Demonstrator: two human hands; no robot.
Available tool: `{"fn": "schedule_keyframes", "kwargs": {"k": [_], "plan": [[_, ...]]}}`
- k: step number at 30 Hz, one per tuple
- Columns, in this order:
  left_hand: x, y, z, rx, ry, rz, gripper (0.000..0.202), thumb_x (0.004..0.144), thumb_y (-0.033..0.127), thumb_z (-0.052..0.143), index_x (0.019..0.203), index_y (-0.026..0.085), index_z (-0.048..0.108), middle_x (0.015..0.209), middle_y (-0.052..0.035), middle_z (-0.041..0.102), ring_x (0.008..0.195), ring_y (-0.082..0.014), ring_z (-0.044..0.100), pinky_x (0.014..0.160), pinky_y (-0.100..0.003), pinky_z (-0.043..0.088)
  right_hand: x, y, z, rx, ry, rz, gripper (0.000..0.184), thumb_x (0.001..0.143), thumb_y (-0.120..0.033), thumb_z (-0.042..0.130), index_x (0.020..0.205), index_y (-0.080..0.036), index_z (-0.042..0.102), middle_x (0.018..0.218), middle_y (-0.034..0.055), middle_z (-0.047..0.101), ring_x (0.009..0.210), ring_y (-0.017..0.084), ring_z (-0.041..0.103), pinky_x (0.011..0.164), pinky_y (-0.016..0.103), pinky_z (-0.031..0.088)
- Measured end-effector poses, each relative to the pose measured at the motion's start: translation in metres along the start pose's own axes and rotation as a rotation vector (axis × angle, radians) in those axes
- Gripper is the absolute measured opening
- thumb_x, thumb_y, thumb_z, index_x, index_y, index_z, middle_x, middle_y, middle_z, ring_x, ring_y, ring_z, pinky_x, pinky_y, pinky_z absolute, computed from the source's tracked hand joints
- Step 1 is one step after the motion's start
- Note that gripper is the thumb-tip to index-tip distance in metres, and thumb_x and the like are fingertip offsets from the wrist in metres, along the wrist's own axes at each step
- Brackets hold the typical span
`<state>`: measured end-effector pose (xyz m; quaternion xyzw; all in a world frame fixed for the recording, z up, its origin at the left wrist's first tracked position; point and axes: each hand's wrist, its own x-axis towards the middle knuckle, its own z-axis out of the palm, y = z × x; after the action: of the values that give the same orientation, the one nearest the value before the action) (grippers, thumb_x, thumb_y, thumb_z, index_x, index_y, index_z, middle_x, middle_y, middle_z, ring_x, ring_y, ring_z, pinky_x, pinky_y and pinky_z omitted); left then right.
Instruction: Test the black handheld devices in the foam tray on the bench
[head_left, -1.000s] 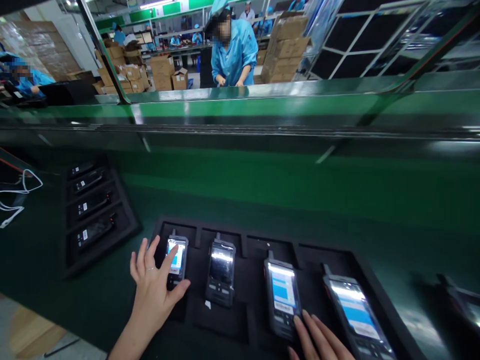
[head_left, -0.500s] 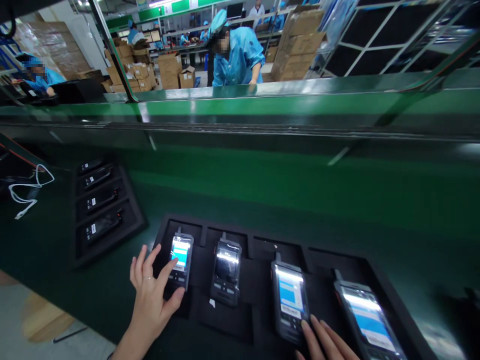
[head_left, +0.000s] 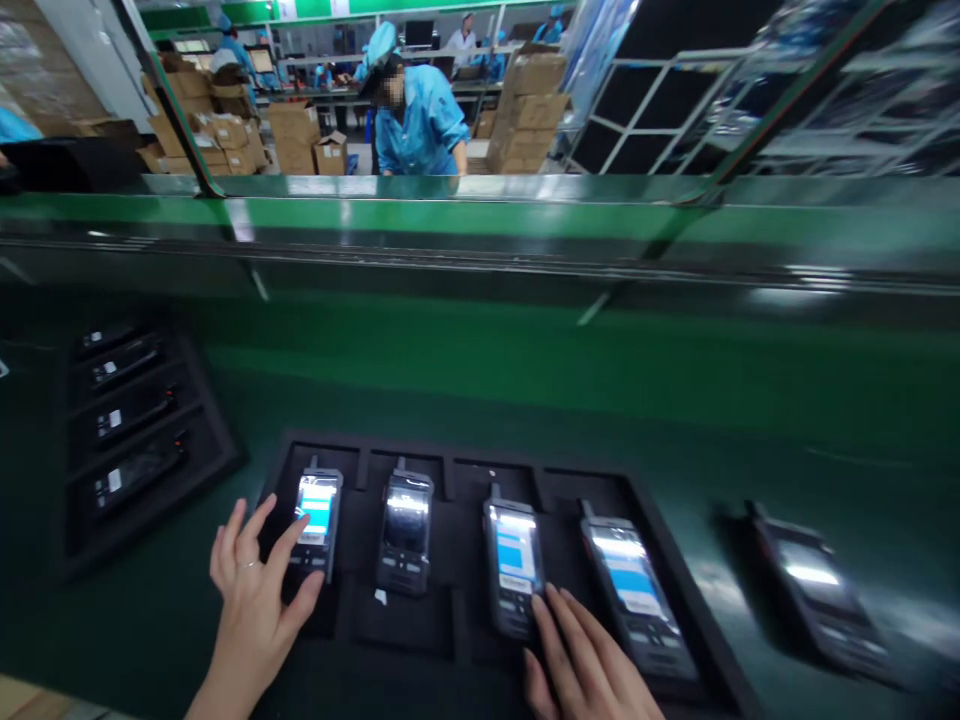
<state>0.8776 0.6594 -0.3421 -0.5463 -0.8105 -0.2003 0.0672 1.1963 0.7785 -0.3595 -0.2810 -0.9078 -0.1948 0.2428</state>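
Observation:
A black foam tray [head_left: 420, 640] in front of me holds several handsets standing in slots. My left hand [head_left: 251, 590] is open with fingers spread, its forefinger touching the lit screen of the leftmost handset [head_left: 315, 520]. The second handset [head_left: 405, 530] has a dark screen. My right hand [head_left: 585, 665] is open with fingers stretched flat, fingertips resting at the bottom of the third handset [head_left: 514, 565], whose screen is lit. A fourth lit handset [head_left: 637, 595] lies to its right.
A second black tray [head_left: 127, 440] with several dark handsets sits at the left on the green belt [head_left: 525, 390]. One loose handset [head_left: 817, 590] lies at the right. Beyond the green rail, a person in blue works near stacked cardboard boxes [head_left: 525, 110].
The view has swung to the right, so the trays sit further left in the picture and a loose handset has come into sight. Both hands stay on the same handsets.

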Motion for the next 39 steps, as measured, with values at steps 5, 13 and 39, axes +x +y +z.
{"fn": "schedule_keyframes", "kwargs": {"k": [5,13,39], "plan": [[0.0,-0.003,0.003,-0.02,0.034,-0.027,0.029,0.096,0.032,0.042,0.12,0.026,0.058,0.148,-0.0134,0.038,0.15,-0.0364,0.014,0.117,-0.066,0.02,0.006,0.004,-0.015,0.064,-0.053,0.086,0.032,0.101,-0.024,0.041,0.11,-0.009,0.068,0.109,0.015,0.074,0.1,0.026,0.07,0.078,0.037,0.061],[-0.003,-0.017,0.01,-0.035,0.085,0.009,0.032,0.093,0.034,0.044,0.124,0.038,0.049,0.147,-0.0084,0.039,0.15,-0.037,0.017,0.116,-0.066,0.02,0.028,0.027,-0.002,0.178,-0.119,0.3,0.036,0.101,-0.025,0.04,0.128,-0.015,0.062,0.112,0.0126,0.071,0.105,0.026,0.065,0.087,0.042,0.06],[-0.004,-0.022,0.011,-0.036,0.108,0.021,0.042,0.093,0.033,0.045,0.132,0.048,0.041,0.15,-0.0014,0.037,0.15,-0.0343,0.019,0.119,-0.063,0.016,0.03,0.029,0.001,0.235,-0.043,0.334,0.029,0.098,-0.018,0.046,0.111,-0.019,0.071,0.136,0.0179,0.052,0.132,0.039,0.044,0.094,0.062,0.054]]}}
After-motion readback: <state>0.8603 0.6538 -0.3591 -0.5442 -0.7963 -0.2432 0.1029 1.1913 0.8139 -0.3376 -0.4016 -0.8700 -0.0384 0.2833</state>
